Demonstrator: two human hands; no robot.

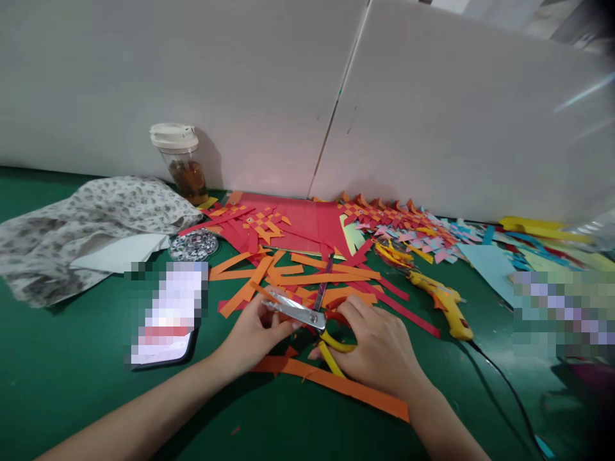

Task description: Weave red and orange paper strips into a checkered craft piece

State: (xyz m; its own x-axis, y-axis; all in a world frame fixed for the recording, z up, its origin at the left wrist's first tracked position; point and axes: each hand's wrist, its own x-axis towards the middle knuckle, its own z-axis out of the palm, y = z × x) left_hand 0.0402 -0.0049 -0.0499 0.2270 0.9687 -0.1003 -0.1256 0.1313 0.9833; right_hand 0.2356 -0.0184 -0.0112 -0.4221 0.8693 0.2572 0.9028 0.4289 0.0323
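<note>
My right hand (379,339) is wrapped round the yellow handles of a pair of scissors (300,312), whose metal blades point left toward my other hand. Between the fingers of my left hand (252,336), close to the blade tips, is a narrow orange paper strip (263,292). Part of that strip is hidden behind the blades. A long orange strip (346,386) lies under and in front of both hands. Beyond them, loose orange strips (331,275) and red strips (413,315) are spread on the green table (230,422).
A phone (168,314), a patterned cloth (96,211) and a lidded cup of brown liquid (185,166) stand or lie left. Woven orange-and-red paper fish (262,223) rest on red sheets (307,224). At right are a yellow glue gun (444,304) with its cord and coloured paper scraps.
</note>
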